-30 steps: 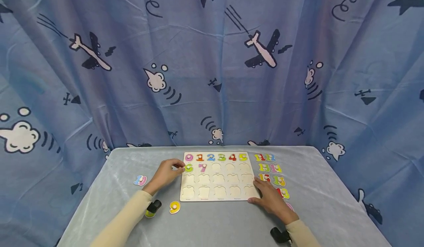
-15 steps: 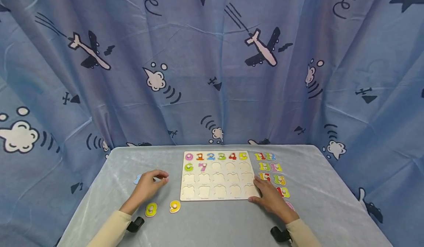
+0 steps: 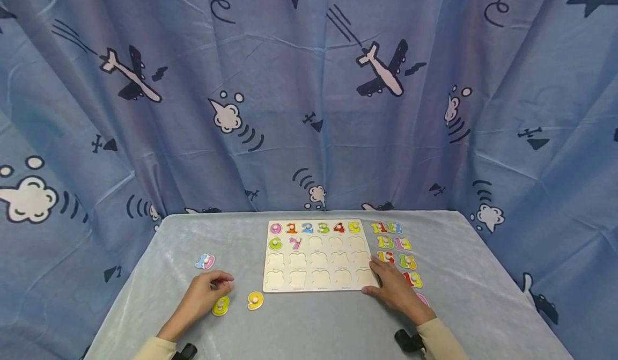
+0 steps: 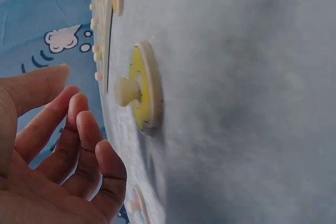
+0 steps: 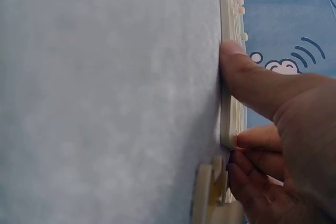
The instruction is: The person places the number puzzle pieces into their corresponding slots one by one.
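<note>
My left hand (image 3: 205,291) hovers over the left of the table, fingers loosely curled and nothing in them. Just below it lies a yellow number piece (image 3: 220,307), apparently an 8, its knob facing the fingertips in the left wrist view. An orange-yellow 9 piece (image 3: 255,300) lies to its right, and a blue-and-pink 10 piece (image 3: 205,262) sits farther back. My right hand (image 3: 393,285) holds the near right corner of the wooden number puzzle board (image 3: 309,287), thumb on the front edge and fingers at the side. Pieces 0 to 7 sit in the board's slots.
Several two-digit pieces, among them an 11 (image 3: 379,228) and a 14 (image 3: 402,244), lie in rows right of the board. My right hand partly covers the nearest ones. A grey cloth covers the table (image 3: 309,328); a blue patterned curtain (image 3: 309,108) hangs behind it.
My left hand has left the 6 on the board and come back left and nearer, past the 10 piece to the yellow piece. My right hand has stayed at the board's corner.
</note>
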`<state>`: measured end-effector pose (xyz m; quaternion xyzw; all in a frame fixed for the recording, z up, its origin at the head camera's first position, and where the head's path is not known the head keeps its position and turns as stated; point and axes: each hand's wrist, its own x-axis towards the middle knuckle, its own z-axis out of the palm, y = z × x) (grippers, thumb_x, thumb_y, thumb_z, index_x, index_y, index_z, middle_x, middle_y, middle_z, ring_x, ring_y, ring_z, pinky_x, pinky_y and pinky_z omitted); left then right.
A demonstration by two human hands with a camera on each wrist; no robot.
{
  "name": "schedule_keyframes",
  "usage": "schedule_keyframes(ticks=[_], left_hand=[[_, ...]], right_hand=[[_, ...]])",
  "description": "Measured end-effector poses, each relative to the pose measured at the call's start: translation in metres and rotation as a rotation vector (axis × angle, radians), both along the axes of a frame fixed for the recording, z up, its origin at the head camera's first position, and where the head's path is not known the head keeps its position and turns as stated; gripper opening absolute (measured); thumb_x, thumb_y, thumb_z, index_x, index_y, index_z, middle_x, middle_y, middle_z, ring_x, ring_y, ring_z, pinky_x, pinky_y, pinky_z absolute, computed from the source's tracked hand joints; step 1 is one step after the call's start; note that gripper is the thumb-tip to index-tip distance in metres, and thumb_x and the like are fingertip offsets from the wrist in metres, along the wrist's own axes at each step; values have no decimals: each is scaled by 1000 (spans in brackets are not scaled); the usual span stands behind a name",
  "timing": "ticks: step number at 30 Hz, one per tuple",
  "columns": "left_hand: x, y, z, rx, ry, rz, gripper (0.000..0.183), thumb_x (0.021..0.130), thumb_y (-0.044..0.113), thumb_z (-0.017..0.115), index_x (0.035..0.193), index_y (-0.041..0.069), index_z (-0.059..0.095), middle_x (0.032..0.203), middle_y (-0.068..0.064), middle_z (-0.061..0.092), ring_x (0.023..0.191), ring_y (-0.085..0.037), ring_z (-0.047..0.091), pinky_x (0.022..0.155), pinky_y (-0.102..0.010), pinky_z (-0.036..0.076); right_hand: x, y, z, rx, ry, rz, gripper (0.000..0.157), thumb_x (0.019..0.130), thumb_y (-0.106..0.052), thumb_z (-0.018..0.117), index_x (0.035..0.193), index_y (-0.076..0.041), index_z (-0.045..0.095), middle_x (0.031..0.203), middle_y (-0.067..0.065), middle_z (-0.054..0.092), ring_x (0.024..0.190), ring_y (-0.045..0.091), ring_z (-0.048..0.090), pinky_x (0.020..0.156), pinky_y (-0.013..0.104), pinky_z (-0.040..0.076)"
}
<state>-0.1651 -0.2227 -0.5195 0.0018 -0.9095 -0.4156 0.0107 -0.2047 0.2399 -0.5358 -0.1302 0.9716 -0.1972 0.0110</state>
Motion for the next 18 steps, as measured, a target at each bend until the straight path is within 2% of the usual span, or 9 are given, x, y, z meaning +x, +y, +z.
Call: schedule_keyframes(ticks=[4, 11, 18], left_hand=[[6, -2, -4, -4, -41, -1, 10, 83, 11, 77, 93, 11, 75, 76, 6, 64, 68, -4, 54, 64, -21, 46], [11, -9, -11, 3, -69, -94, 12, 82, 12, 78, 93, 9, 74, 76, 4, 66, 67, -1, 55, 62, -20, 46], [13, -14, -12, 14, -44, -175, 11, 81, 12, 77, 91, 9, 74, 75, 4, 66, 67, 2, 54, 63, -19, 45]], right_hand=[[0, 1, 0, 3, 5, 4, 81, 77, -36, 81, 139, 7, 50, 149, 24, 45, 136, 46, 41, 110, 58, 33], [0, 1, 0, -2, -6, 1, 82, 77, -37, 81, 139, 6, 50, 150, 23, 44, 137, 45, 41, 111, 57, 33], [0, 0, 0, -16, 16, 15, 81, 77, -37, 81, 138, 7, 51, 148, 23, 45, 136, 46, 42, 110, 58, 34]])
